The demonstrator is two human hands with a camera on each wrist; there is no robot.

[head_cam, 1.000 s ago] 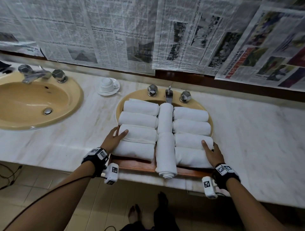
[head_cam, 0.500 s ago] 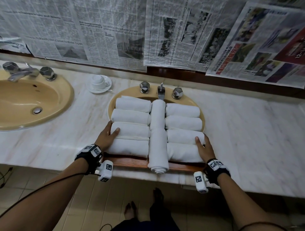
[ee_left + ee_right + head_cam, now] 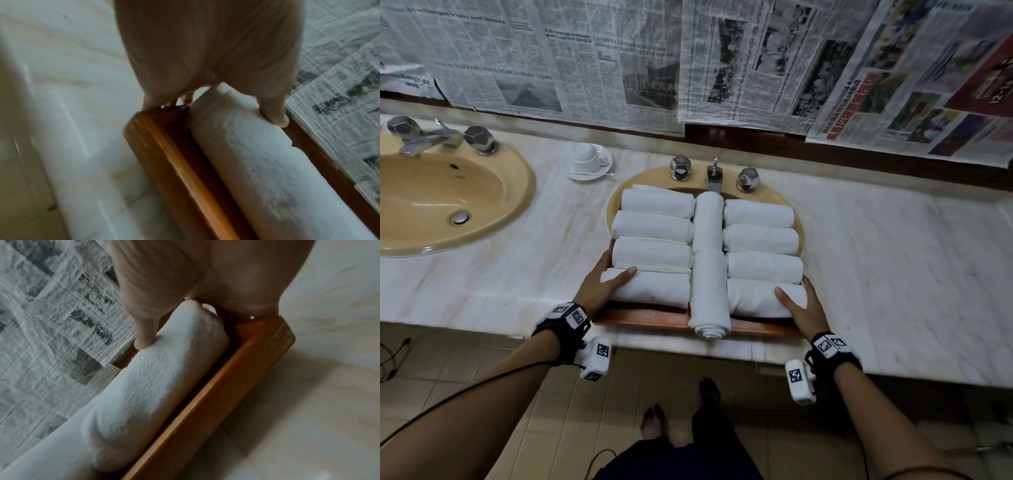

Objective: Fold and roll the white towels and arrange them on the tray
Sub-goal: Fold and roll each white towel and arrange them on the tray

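A wooden tray [image 3: 654,318] rests over the right basin, packed with several rolled white towels [image 3: 654,226]; two long rolls [image 3: 709,291] run down its middle, the near one overhanging the front rim. My left hand [image 3: 599,287] grips the tray's left side, thumb [image 3: 275,112] pressing the nearest left roll [image 3: 246,162] beside the rim [image 3: 164,154]. My right hand [image 3: 803,305] grips the right side, thumb [image 3: 144,337] on the nearest right roll [image 3: 154,394] next to the rim [image 3: 226,394]. The other fingers are hidden behind the tray's sides.
A second tan basin [image 3: 448,198] with taps lies at the left. A white cup on a saucer [image 3: 587,161] stands between the basins. Taps [image 3: 714,173] rise just behind the tray. Marble counter [image 3: 893,257] stretches right. Newspaper [image 3: 619,51] covers the wall.
Both hands have slid a little toward me along the tray's sides, thumbs now on the nearest rolls. The towels keep their arrangement; the head view has shifted slightly.
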